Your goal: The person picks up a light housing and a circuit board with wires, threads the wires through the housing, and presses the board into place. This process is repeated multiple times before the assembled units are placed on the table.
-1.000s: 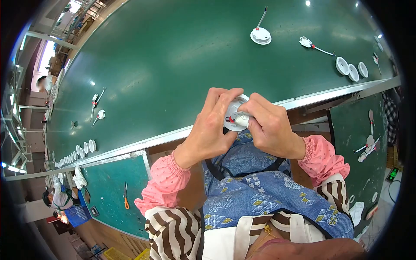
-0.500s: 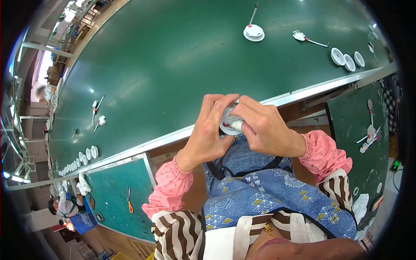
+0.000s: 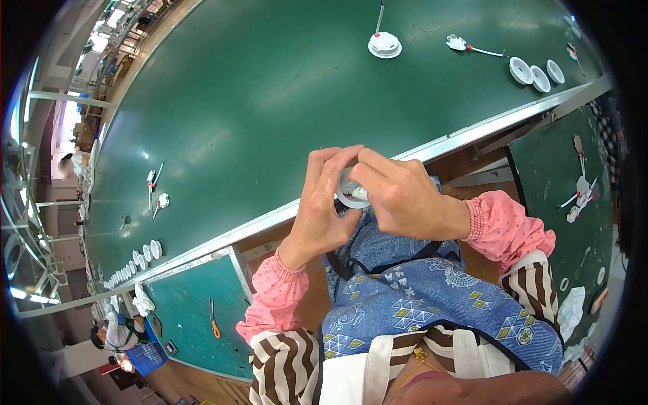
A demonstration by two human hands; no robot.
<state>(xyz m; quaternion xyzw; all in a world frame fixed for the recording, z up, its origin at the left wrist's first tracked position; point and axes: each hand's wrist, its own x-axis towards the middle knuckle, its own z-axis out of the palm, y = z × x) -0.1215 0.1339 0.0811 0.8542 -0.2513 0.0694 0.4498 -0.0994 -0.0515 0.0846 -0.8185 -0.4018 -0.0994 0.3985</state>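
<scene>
A round white lamp housing (image 3: 346, 196) is held just in front of the bench edge, its open side towards me. My left hand (image 3: 322, 202) wraps round its rim with thumb below and fingers above. The fingers of my right hand (image 3: 395, 192) are closed and reach into the housing, on a white insert (image 3: 360, 194) with small coloured wires beside it. My right fingers hide much of the insert. Farther back on the bench stands a white round lamp (image 3: 385, 46) with a cable pointing away.
White cups (image 3: 520, 70) and a wired white part (image 3: 457, 43) lie at the right back. A row of white rings (image 3: 156, 250) and wired parts (image 3: 162, 200) are at left. Orange-handled scissors (image 3: 215, 328) lie on the lower left table; several wired pieces (image 3: 582, 189) on the right one.
My right fingers have pressed farther over the housing, and less of the insert shows. The housing has shifted slightly left in view. The camera view has turned a little.
</scene>
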